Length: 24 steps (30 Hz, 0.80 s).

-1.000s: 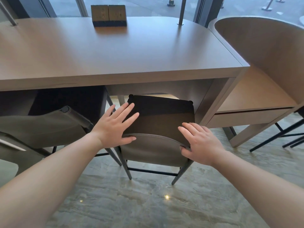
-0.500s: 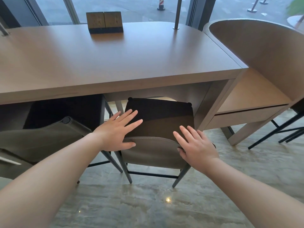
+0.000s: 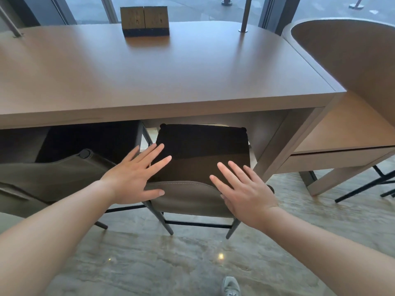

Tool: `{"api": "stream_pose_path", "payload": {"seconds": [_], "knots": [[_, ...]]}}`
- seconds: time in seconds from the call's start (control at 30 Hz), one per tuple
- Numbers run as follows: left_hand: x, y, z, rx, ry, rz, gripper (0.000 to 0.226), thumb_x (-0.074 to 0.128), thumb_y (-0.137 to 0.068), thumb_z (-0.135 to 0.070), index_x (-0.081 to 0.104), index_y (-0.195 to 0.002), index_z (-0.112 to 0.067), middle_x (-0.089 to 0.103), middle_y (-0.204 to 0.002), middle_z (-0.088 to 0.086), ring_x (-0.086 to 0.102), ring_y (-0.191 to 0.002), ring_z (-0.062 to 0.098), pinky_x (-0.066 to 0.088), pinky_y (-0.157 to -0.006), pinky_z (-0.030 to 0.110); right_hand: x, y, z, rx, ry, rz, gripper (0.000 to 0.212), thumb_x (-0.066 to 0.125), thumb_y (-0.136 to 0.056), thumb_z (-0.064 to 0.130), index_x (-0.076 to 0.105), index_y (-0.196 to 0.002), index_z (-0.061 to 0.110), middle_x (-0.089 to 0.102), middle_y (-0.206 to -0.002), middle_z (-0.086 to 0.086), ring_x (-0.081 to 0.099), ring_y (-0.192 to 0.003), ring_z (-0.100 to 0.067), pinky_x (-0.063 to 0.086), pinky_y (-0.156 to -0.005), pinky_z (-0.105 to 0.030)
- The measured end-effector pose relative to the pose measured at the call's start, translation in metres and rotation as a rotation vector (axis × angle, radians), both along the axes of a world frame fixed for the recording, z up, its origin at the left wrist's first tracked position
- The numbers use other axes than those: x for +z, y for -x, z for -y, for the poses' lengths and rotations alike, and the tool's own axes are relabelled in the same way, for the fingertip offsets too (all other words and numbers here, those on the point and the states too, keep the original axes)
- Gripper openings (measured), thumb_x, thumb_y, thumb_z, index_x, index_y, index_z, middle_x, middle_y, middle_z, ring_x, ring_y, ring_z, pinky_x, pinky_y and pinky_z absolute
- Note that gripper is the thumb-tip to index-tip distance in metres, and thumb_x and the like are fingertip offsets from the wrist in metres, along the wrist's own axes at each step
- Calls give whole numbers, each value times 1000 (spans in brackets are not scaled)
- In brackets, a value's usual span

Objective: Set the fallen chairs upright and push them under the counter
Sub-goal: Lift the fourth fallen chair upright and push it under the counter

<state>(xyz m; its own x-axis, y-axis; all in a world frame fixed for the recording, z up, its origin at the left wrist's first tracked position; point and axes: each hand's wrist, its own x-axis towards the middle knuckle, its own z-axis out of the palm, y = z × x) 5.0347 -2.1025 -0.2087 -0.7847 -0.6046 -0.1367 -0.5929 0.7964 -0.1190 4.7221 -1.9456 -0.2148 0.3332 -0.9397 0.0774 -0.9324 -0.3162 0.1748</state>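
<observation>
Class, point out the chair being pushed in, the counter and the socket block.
chair (image 3: 188, 197): head view, grey backrest.
counter (image 3: 171, 82): head view, bare top.
socket block (image 3: 145, 21): head view, front face.

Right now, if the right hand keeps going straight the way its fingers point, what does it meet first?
Probably the chair's dark seat cushion: the right hand points forward over it. Beyond that comes the counter's front edge, though depth is unclear.

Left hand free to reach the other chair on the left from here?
Probably yes. The left hand lies open with straight fingers at the backrest of the middle chair, holding nothing, and the second chair stands right beside it with nothing visible between them.
</observation>
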Motion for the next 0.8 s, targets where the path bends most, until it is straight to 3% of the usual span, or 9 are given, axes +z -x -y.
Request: {"api": "stream_pose_path", "payload": {"seconds": [0.33, 0.63, 0.8], "knots": [[0, 15, -2, 115, -11, -21, 89, 11, -82, -88, -24, -150, -42, -27, -162, -3, -26, -147, 12, -3, -122, 46, 4, 36, 48, 118, -138, 1, 65, 46, -93, 48, 32, -151, 26, 25, -161, -11, 22, -148, -31, 27, -115, -54], [2, 10, 0, 199, -9, 12, 90, 11, -82, -87, -20, -151, -39, -21, -164, -2, -25, -148, 11, -4, -123, 43, 9, 41, 81, 217, -171, -41, 68, 48, -91, 48, 28, -151, 24, 22, -161, -15, 22, -147, -35, 26, -114, -55], [2, 18, -1, 232, 0, 22, 90, 10, -82, -87, -20, -151, -38, -21, -164, -1, -24, -148, 12, -3, -123, 43, 9, 55, 95, 291, -222, -39, 70, 41, -91, 52, 18, -154, 30, 10, -164, -11, 8, -151, -32, 15, -119, -53]]}}
